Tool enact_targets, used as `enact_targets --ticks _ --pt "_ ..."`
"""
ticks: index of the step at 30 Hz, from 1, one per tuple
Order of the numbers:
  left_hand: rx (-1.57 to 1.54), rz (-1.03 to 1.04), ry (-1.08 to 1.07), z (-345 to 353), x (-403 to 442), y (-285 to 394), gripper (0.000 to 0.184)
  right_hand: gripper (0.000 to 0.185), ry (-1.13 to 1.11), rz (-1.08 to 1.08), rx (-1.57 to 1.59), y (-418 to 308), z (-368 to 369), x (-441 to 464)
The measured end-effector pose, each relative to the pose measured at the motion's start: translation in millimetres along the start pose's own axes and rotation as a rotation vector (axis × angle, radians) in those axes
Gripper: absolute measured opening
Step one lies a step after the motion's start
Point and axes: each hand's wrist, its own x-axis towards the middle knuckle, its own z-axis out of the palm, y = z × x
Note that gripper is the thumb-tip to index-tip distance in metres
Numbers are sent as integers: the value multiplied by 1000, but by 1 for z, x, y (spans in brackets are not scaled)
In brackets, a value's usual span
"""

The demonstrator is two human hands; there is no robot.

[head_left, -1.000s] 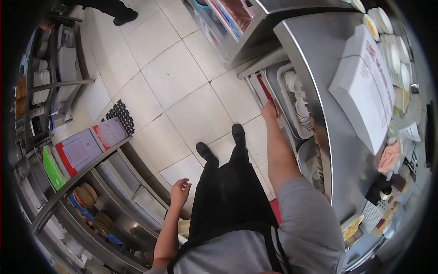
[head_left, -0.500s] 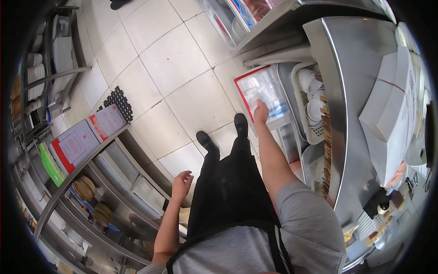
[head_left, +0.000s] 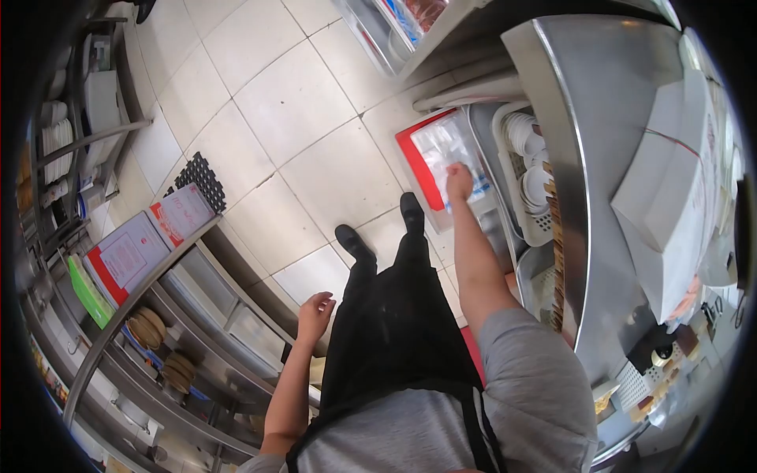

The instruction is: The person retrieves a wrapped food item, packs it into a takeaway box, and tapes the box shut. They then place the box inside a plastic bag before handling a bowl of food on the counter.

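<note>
My right hand [head_left: 459, 184] is over a red-edged tray [head_left: 422, 162] that juts out from under the steel counter, with clear plastic packets [head_left: 445, 146] in it. Its fingers are closed at the packets; what they hold, if anything, is too small to name. My left hand [head_left: 315, 313] hangs at my left side, fingers loosely curled and apart, holding nothing. Beside the tray, a white basket [head_left: 516, 173] holds stacked white cups [head_left: 523, 135].
Steel counter [head_left: 607, 94] at right, with a large white box [head_left: 670, 189] on it. Red and white boxes [head_left: 126, 256] top the left shelf, above stacked brown bowls [head_left: 146, 327]. A black mat [head_left: 199, 183] lies on the tiles. Someone's shoe [head_left: 144, 9] shows at the top left.
The red-edged tray has come out from under the counter, showing its packets. My right hand has moved from the tray's edge over the packets. The other person's foot has shifted toward the upper left.
</note>
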Motion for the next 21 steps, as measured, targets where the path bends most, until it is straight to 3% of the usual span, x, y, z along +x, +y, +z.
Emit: enact_targets --ticks 1,2,3,4,5,6,7,9,10,12,13,14,15,16,17,19,20,21 --pt "-12 11 -5 1 1 4 24 7 -9 -124 -5 -11 3 -20" --pt "-12 23 -6 4 2 9 24 8 -95 -79 52 -52 -13 -58" --pt "-149 -1 23 7 4 15 27 9 2 -256 187 -19 47 -93" --pt "-287 -27 53 10 4 22 30 10 -431 -245 136 -68 -1 -142" --pt "-288 -15 53 12 3 31 30 9 -588 -268 295 -101 -20 -194" --pt "-504 -128 82 13 3 43 33 9 -747 -289 239 -122 -39 -236" --pt "-718 -237 108 10 2 52 35 7 -767 -359 439 -127 -51 -274" --pt "-770 -256 -24 -5 0 60 39 9 -763 -472 598 -166 -112 -307" --pt "-746 -162 -51 -11 -4 69 35 9 -738 -487 599 -175 -132 -305" --pt "-587 22 -24 -25 -13 91 26 19 -936 -360 597 -179 -175 -293" --pt "-584 59 -27 -36 -19 104 26 39 -788 -282 698 -180 -196 -282" --pt "-205 321 -116 -56 -34 138 29 58 -536 -585 482 -186 -226 -259" --pt "189 566 -191 -77 -55 170 33 66 -401 -653 450 -181 -241 -244" --pt "361 781 -258 -97 -76 199 43 61 -385 -674 309 -203 -289 -238" --pt "383 814 -256 -120 -95 226 43 61 -346 -677 319 -207 -311 -241" --pt "593 1086 -461 -159 -128 280 42 48 -419 -994 -46 -213 -348 -255" --pt "523 1183 -317 -177 -134 300 39 36 -549 -984 -55 -209 -352 -262" --pt "444 1275 -182 -197 -139 321 37 36 -495 -976 -45 -204 -359 -266"
